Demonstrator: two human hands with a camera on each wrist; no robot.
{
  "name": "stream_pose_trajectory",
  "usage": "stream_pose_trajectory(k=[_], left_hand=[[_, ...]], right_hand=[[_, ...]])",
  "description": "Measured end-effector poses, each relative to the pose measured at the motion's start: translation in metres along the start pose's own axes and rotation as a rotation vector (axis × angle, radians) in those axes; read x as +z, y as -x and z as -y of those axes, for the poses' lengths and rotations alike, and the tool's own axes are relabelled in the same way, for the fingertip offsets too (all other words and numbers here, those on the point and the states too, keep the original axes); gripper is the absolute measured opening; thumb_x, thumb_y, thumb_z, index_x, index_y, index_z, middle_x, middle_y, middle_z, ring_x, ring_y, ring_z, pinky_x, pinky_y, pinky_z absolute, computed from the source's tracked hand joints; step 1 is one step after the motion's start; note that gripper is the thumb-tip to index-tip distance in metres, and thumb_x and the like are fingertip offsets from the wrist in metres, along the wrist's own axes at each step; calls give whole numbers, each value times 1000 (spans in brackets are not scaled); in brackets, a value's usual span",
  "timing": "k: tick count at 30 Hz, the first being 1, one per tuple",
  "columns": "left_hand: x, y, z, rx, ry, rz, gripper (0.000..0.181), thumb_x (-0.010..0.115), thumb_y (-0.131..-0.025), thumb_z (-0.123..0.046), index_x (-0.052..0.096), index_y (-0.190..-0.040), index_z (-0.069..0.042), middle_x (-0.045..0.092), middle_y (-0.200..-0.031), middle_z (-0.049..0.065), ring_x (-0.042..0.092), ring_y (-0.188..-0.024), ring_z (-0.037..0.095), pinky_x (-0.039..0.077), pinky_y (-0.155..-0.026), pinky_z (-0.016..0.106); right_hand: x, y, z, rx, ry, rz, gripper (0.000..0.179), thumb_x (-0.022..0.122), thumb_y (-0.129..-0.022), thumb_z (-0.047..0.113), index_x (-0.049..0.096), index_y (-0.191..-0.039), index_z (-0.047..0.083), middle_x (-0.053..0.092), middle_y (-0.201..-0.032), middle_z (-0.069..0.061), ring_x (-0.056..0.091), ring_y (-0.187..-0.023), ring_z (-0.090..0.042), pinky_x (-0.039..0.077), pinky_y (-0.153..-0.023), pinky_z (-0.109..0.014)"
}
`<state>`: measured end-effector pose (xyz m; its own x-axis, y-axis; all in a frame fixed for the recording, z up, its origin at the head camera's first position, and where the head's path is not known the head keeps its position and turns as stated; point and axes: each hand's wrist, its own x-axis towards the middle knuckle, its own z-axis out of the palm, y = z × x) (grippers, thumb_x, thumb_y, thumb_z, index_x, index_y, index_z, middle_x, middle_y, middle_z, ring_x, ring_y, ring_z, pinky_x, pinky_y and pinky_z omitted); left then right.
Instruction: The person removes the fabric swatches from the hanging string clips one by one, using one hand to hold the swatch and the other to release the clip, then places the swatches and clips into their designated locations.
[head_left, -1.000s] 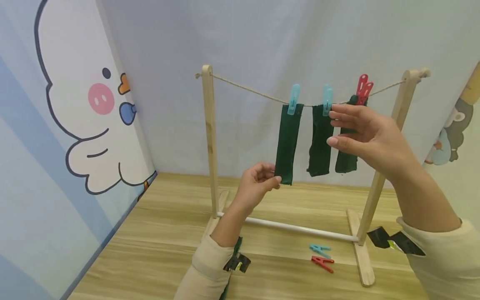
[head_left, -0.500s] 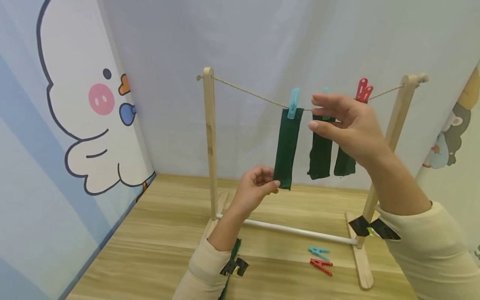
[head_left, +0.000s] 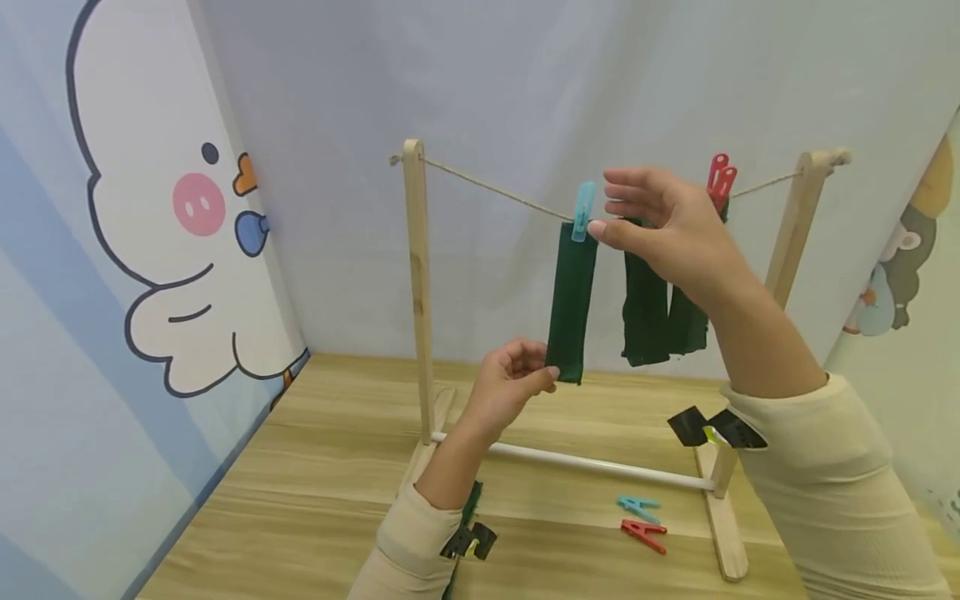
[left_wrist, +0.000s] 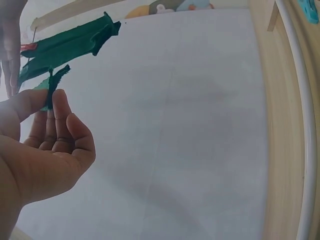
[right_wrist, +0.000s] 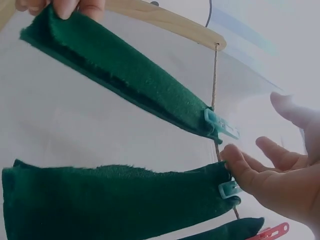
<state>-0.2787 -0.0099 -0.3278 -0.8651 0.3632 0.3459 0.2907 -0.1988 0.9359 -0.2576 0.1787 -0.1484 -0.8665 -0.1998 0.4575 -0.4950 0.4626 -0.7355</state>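
A dark green cloth strip (head_left: 572,304) hangs folded over the rope (head_left: 498,191) beneath a light blue clothespin (head_left: 583,212). Its bottom edge is pinched between thumb and fingers of my left hand (head_left: 506,386), as the left wrist view confirms at the cloth's corner (left_wrist: 51,90). My right hand (head_left: 678,237) is raised at the rope with fingers apart, thumb tip close to that clothespin, holding nothing. Behind it hang a second green strip (head_left: 645,308), whose blue clothespin (right_wrist: 230,189) shows in the right wrist view, and a third strip (head_left: 687,325) with red clothespins (head_left: 722,179).
The rope runs between a left wooden post (head_left: 418,283) and a right post (head_left: 797,225), joined low down by a white rod (head_left: 600,462). A blue clothespin (head_left: 640,507) and a red one (head_left: 643,534) lie on the table (head_left: 300,467). More green cloth (head_left: 472,500) lies beside my left sleeve.
My right hand has moved left along the rope, from the second strip's clothespin toward the left strip's. My left hand keeps pinching the left strip's bottom edge.
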Motion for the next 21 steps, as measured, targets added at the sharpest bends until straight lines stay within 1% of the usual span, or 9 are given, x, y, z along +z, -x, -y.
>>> stream_pose_trajectory(k=[3, 9, 12, 17, 21], left_hand=[[0, 0, 1, 0, 5, -3, 15, 60, -86, 4, 56, -100, 5, 57, -79, 3, 60, -70, 13, 45, -66, 24], [-1, 1, 0, 2, 6, -7, 15, 60, -86, 5, 56, -100, 6, 57, -80, 3, 60, -70, 13, 46, -66, 25], [-2, 1, -1, 6, 6, -11, 15, 60, -86, 5, 56, -100, 6, 58, -80, 3, 60, -70, 14, 46, -66, 25], [-5, 1, -3, 19, 2, -9, 15, 59, -86, 3, 57, -101, 7, 58, -81, 3, 60, -70, 14, 45, -67, 28], [-8, 1, -6, 34, 12, -12, 16, 57, -87, 3, 56, -102, 8, 58, -82, 4, 60, -70, 14, 45, -67, 26]], right_hand=[[2, -6, 3, 43, 12, 18, 60, 67, -87, 27, 42, -138, 10, 43, -139, -11, 42, -126, -22, 34, -101, -44], [5, -14, 7, 90, 22, 68, 62, 65, -88, 30, 38, -140, 10, 40, -141, -12, 39, -127, -24, 32, -102, -44], [5, -16, 9, 108, 21, 79, 64, 66, -88, 31, 38, -141, 11, 39, -142, -12, 39, -127, -23, 32, -102, -44], [7, -16, 9, 88, -12, 39, 60, 66, -88, 26, 39, -139, 8, 43, -138, -12, 43, -123, -23, 34, -101, -43], [8, -16, 8, 54, -50, -14, 55, 67, -87, 20, 43, -135, 6, 49, -128, -12, 48, -114, -22, 38, -98, -39]])
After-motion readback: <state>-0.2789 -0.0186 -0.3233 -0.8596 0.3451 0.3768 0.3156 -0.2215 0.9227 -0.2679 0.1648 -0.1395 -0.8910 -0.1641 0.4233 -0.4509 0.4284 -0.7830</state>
